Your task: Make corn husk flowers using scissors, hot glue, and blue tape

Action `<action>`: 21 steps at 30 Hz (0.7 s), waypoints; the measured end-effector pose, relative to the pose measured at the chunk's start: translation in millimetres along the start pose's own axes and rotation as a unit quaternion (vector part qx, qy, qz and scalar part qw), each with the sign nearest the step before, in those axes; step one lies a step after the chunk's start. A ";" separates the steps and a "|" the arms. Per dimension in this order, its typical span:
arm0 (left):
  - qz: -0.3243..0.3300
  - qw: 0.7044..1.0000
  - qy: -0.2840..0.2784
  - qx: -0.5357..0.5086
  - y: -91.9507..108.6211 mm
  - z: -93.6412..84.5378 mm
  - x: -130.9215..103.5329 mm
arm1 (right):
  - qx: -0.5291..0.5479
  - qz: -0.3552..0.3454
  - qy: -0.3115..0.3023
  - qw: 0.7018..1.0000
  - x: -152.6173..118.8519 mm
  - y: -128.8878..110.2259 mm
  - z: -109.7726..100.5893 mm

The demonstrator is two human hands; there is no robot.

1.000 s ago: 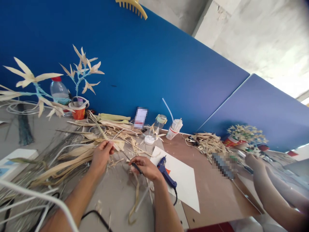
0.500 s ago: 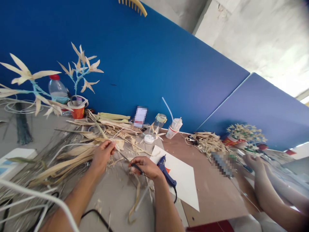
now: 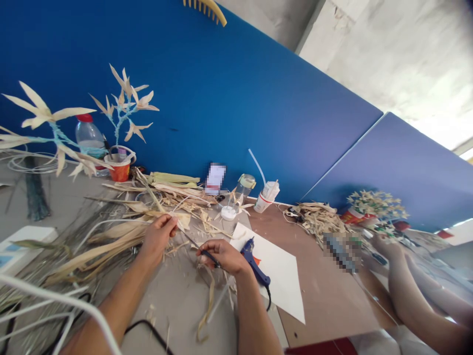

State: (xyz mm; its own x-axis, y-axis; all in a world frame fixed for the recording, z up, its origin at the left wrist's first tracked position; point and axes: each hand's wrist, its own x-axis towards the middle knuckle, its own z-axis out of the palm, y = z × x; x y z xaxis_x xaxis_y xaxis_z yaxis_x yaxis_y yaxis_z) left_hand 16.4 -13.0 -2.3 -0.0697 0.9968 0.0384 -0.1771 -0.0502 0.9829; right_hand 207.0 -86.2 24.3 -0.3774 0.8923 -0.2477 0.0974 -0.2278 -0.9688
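My left hand (image 3: 159,237) is closed in a pinch on a small pale strip of dried corn husk (image 3: 180,226), most of it hidden by the fingers. My right hand (image 3: 222,255) is wrapped round the dark handle of a pair of scissors (image 3: 192,241). Their narrow blades point left and reach the strip at my left fingertips; whether they are parted is too small to tell. Long dried husks (image 3: 107,246) lie beside and behind my left hand. Right of my right hand, a blue glue gun (image 3: 255,261) rests on a white sheet (image 3: 286,278).
Husk-flower branches (image 3: 123,111) stand by a red cup (image 3: 120,171) and a bottle (image 3: 90,135). A phone (image 3: 215,178), a jar (image 3: 246,183) and a white cup (image 3: 263,201) line the blue partition. White cable (image 3: 62,298) crosses the near left. A co-worker's arms (image 3: 410,286) are at right.
My hands and the scissors stay nearly in place. The co-worker's hand and forearm at right have shifted slightly.
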 end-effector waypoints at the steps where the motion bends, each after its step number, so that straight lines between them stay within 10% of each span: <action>1: -0.001 1.000 0.001 -0.002 0.5 0.3 -0.2 | -0.002 0.001 0.001 1.000 0.1 0.1 0.2; 21: -0.008 1.000 0.021 -0.020 -2.2 -2.6 2.3 | -0.033 -0.008 0.016 0.999 -2.6 3.4 -5.4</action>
State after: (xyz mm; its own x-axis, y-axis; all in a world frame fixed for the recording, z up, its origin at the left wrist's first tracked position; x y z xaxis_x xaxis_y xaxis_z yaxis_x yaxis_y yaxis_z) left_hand 14.2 -10.8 -4.9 -0.1084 0.9940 0.0136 -0.2167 -0.0369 0.9755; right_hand 213.2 -87.2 21.6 -0.3501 0.9078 -0.2309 0.1529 -0.1878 -0.9702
